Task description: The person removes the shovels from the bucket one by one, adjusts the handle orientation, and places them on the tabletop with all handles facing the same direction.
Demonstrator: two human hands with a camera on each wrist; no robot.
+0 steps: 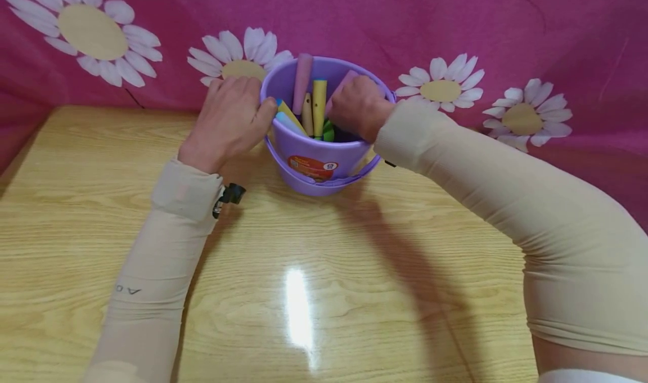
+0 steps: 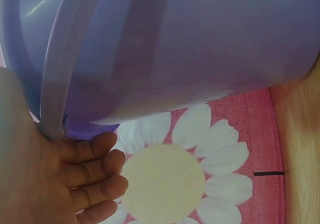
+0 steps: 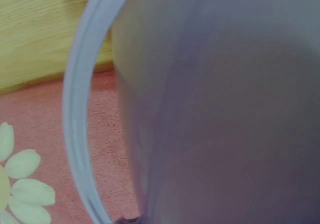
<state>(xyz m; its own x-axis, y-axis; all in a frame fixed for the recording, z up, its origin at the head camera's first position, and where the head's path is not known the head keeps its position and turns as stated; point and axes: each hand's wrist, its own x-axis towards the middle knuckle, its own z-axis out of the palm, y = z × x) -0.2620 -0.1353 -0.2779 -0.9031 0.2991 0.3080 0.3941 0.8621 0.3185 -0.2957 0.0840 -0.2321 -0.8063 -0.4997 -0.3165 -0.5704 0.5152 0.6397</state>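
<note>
A purple bucket (image 1: pixel 324 155) with a red-orange label stands on the table against the cloth backdrop. My left hand (image 1: pixel 230 118) grips its left rim, thumb over the edge; in the left wrist view the curled fingers (image 2: pixel 100 174) show outside, below the rim. My right hand (image 1: pixel 361 104) reaches in over the right rim, its fingertips hidden, beside a tilted pink stick (image 1: pixel 341 88). The bucket also holds a taller pink cylinder (image 1: pixel 302 82), a yellow stick with a blue end (image 1: pixel 319 107), a tan stick with small holes (image 1: pixel 307 116) and a green piece (image 1: pixel 328 130).
The bucket's purple handle (image 1: pixel 283 166) hangs down around its front. Behind it rises a magenta cloth with large white daisies (image 1: pixel 440 90). Light glares off the wood-grain table (image 1: pixel 243 293) in front. A small black device (image 1: pixel 230 196) is strapped at the left wrist.
</note>
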